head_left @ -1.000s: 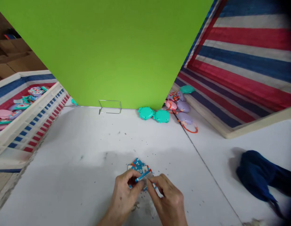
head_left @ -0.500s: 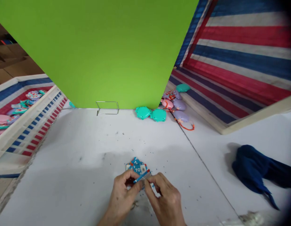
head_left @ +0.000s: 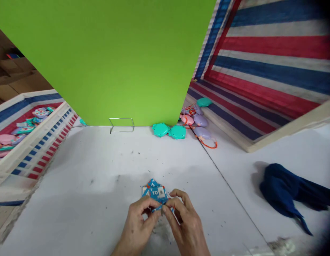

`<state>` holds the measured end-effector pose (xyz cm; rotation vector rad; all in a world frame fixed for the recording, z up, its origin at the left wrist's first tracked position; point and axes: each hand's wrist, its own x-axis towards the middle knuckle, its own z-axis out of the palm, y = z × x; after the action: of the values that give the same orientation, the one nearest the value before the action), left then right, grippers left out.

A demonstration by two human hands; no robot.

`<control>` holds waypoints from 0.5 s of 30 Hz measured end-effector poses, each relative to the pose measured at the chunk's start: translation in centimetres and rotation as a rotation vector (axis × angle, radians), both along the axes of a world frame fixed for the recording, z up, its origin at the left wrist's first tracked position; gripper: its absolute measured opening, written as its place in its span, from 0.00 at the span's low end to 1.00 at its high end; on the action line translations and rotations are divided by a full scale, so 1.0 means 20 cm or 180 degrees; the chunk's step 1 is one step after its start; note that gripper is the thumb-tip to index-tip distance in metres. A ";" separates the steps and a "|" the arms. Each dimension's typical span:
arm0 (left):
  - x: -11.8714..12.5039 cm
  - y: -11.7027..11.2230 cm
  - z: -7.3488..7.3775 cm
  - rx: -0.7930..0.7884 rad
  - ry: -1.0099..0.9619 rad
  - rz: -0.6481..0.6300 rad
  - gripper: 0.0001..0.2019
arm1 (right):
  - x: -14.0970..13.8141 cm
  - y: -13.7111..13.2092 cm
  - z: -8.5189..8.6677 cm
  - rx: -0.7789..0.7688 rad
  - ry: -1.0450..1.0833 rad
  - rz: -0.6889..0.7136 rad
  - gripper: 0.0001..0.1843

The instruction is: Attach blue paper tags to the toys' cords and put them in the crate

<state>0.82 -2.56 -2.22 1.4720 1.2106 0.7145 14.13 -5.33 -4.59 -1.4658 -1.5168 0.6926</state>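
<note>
Low in the middle of the view, my left hand (head_left: pixel 138 222) pinches a small blue card (head_left: pixel 156 208), seen nearly edge-on. My right hand (head_left: pixel 186 222) meets it fingertip to fingertip at the card's right end, its thumb and forefinger closed together. Fingers cover most of the card, and whatever small thing the right fingertips may grip is hidden. Just beyond the fingers lies a small loose pile of blue printed cards (head_left: pixel 157 192) with white lettering, flat on the white table (head_left: pixel 101 170).
Two turquoise animal-shaped cases (head_left: pixel 161 130) sit against a green panel (head_left: pixel 122 64), near a bent wire stand (head_left: pixel 121 125). Purple and pink cases (head_left: pixel 202 133) with orange cords lie rightward by a striped-lined crate (head_left: pixel 250 146). Dark blue cloth (head_left: pixel 279 188) lies right; a filled basket (head_left: pixel 47 142) stands left.
The held card has turned from a raised slant to lower and nearly edge-on. My fingertips have come closer together, hiding more of it. The whole view has shifted slightly.
</note>
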 end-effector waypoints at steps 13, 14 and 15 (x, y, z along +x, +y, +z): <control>0.05 0.01 -0.02 -0.0811 -0.0207 -0.0161 0.11 | 0.03 -0.05 -0.09 -0.0735 0.1235 0.0110 0.15; 0.06 0.01 -0.01 -0.0568 0.0047 -0.0298 0.10 | 0.05 -0.05 -0.08 -0.0624 0.1021 0.0034 0.14; 0.07 0.01 0.00 -0.0308 0.0309 -0.0468 0.10 | 0.06 -0.05 -0.07 -0.0465 0.0791 -0.0055 0.14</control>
<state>2.17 -2.40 -2.31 1.5116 1.1795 0.4836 15.40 -6.33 -6.02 -1.4381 -1.2839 0.9549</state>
